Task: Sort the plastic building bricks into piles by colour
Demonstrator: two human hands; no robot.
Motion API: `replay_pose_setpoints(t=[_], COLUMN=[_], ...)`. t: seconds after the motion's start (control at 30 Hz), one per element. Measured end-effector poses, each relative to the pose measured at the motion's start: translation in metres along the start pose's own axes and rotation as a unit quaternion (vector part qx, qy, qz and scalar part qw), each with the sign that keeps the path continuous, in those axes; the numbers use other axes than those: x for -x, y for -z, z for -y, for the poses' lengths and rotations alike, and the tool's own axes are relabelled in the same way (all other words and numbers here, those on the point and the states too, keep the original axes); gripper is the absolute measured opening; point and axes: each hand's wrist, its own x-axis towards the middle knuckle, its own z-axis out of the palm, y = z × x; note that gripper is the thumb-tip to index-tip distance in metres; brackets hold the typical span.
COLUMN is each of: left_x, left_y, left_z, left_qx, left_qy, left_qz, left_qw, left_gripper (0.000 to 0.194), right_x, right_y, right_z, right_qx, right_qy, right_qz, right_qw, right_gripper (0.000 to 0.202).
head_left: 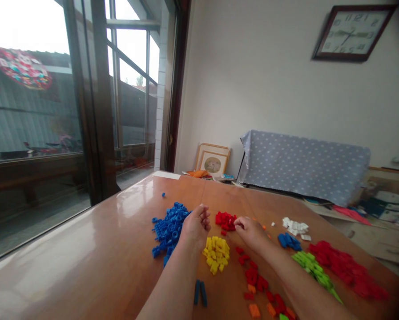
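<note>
Holds left hand (195,225) curled just beside the blue pile (168,227), toward the far-left corner of the table (86,266); cannot tell whether gripping anything. Has right hand (251,231) at the red pile (223,220), inward from the far edge, tips pressed together; cannot tell whether pinching a piece.

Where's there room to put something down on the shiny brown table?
The shiny brown table has most room on its left, between its edge and the big pile of blue plastic pieces. Another patch lies behind the small pile of red plastic pieces. It's crowded right, around the lime-green plastic pieces.
</note>
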Motion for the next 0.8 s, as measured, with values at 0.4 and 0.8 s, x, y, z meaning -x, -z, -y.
replay_pose_setpoints(t=[0.4,0.8], left_x=[0.003,-0.001], left_y=[-0.003,-0.001], left_z=[-0.001,0.000], left_qx=[-0.010,-0.011], left_qy=[-0.001,0.000], left_qz=[-0.009,-0.011], left_qw=[1.000,1.000], left_gripper=[0.016,0.023], right_x=[0.003,-0.011], right_y=[-0.007,-0.011], right_z=[0.034,0.037], right_qx=[0.070,0.125], right_qy=[-0.014,-0.052], right_qz=[0.056,0.035], right_qw=[0.996,0.990], right_gripper=[0.017,0.018])
